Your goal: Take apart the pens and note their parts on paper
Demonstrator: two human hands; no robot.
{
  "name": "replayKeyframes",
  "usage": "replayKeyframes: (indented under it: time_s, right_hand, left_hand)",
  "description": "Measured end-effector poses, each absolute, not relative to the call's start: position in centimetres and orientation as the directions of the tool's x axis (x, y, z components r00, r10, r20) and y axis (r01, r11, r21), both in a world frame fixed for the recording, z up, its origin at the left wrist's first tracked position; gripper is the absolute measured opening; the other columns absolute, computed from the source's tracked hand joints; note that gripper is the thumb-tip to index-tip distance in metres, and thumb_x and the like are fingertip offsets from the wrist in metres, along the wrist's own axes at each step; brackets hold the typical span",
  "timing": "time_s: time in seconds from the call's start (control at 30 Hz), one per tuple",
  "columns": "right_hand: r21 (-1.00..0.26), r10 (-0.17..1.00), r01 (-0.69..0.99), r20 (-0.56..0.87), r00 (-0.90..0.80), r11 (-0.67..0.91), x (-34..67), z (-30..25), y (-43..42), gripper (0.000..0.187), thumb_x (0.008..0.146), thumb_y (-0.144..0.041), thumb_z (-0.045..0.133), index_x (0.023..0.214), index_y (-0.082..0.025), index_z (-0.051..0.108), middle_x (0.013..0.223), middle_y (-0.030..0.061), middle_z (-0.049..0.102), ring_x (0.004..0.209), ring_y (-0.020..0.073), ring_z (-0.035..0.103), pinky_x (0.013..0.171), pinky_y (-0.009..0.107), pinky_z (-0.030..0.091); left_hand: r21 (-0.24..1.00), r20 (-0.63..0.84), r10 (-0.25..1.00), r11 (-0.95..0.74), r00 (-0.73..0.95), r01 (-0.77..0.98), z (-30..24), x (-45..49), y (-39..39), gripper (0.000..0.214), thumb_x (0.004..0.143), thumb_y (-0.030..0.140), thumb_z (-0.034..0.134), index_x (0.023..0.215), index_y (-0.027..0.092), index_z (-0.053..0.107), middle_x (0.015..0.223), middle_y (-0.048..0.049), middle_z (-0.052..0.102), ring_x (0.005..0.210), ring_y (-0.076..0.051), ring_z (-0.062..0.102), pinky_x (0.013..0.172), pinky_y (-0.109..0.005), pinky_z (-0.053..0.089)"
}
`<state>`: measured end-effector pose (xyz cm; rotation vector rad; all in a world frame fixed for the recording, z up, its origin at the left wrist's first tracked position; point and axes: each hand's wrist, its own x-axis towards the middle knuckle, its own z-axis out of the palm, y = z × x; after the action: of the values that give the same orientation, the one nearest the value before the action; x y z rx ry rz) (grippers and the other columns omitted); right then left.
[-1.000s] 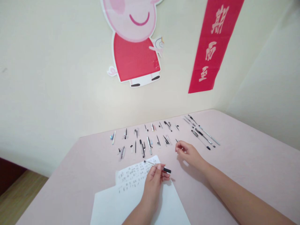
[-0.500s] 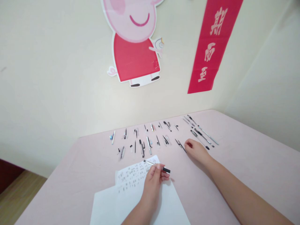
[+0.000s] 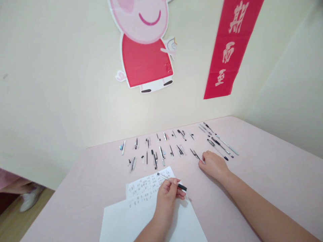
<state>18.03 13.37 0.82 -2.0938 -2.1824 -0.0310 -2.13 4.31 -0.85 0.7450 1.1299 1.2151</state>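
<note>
My left hand is closed around a thin pen with a black cap end, held level over a written sheet of paper. My right hand rests on the pink table with its fingers curled, the fingertips touching a small black pen part. Whether those fingers grip the part does not show. Beyond both hands lie two rows of small pen parts.
Several whole pens lie at the far right of the rows. A blank white sheet lies under the written one at the table's near edge. A cartoon pig cutout and a red banner hang on the wall. A person's foot shows on the floor at left.
My right hand moved right from the row's end, then came back slightly and settled beside the small black part. My left hand kept the pen over the paper. A foot appeared at lower left.
</note>
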Motion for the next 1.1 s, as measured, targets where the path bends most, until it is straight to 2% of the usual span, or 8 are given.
replayKeyframes:
  time_s: [0.23, 0.53, 0.73, 0.93, 1.1]
  right_hand:
    - [-0.014, 0.996, 0.998, 0.071, -0.054, 0.055, 17.6, 0.7, 13.3, 0.023, 0.080, -0.025, 0.042, 0.077, -0.013, 0.061, 0.083, 0.0117, 0.061, 0.077, 0.0219, 0.057, 0.059, 0.029, 0.033]
    - [-0.029, 0.995, 0.998, 0.087, -0.044, 0.047, 17.9, 0.2, 13.5, 0.022, 0.079, -0.025, 0.042, 0.073, -0.014, 0.061, 0.081, 0.0109, 0.063, 0.073, 0.0206, 0.059, 0.056, 0.027, 0.031]
    - [-0.080, 0.998, 0.997, 0.064, -0.017, 0.022, 18.2, 0.3, 13.7, 0.021, 0.077, -0.024, 0.044, 0.070, -0.015, 0.061, 0.079, 0.0094, 0.064, 0.071, 0.0194, 0.058, 0.054, 0.026, 0.030]
    - [-0.132, 0.997, 0.991, 0.078, -0.010, 0.021, 18.4, 0.0, 13.8, 0.020, 0.076, -0.022, 0.045, 0.067, -0.016, 0.060, 0.077, 0.0093, 0.064, 0.070, 0.0189, 0.057, 0.054, 0.026, 0.028]
    - [-0.310, 0.992, 0.951, 0.122, 0.037, 0.002, 18.9, 0.1, 14.1, 0.017, 0.074, -0.022, 0.045, 0.059, -0.017, 0.054, 0.068, 0.0054, 0.060, 0.062, 0.0159, 0.052, 0.052, 0.025, 0.028]
  left_hand:
    - [0.914, -0.280, 0.960, 0.264, -0.009, -0.309, -1.1, -1.9, 4.1, 0.042, 0.070, 0.050, 0.061, 0.085, 0.011, 0.057, 0.046, -0.0022, 0.061, 0.042, -0.012, 0.055, 0.046, -0.023, 0.044]
    - [0.913, -0.287, 0.958, 0.278, 0.013, -0.300, -0.4, -1.8, 3.8, 0.042, 0.070, 0.049, 0.061, 0.086, 0.010, 0.059, 0.047, -0.0029, 0.061, 0.043, -0.013, 0.057, 0.046, -0.023, 0.045]
    - [0.894, -0.269, 0.961, 0.225, -0.060, -0.388, -0.4, -2.0, 4.1, 0.035, 0.070, 0.045, 0.064, 0.082, 0.011, 0.060, 0.059, -0.0040, 0.065, 0.053, -0.014, 0.062, 0.055, -0.026, 0.049]
    - [0.834, -0.294, 0.949, 0.198, -0.110, -0.515, 0.0, -2.4, 4.2, 0.030, 0.071, 0.040, 0.066, 0.080, 0.012, 0.060, 0.063, -0.0037, 0.065, 0.057, -0.013, 0.062, 0.058, -0.024, 0.050]
    - [0.759, -0.299, 0.928, 0.089, -0.223, -0.645, 0.1, -3.0, 4.7, 0.024, 0.071, 0.035, 0.067, 0.080, 0.013, 0.061, 0.070, -0.0040, 0.066, 0.063, -0.011, 0.063, 0.064, -0.022, 0.051]
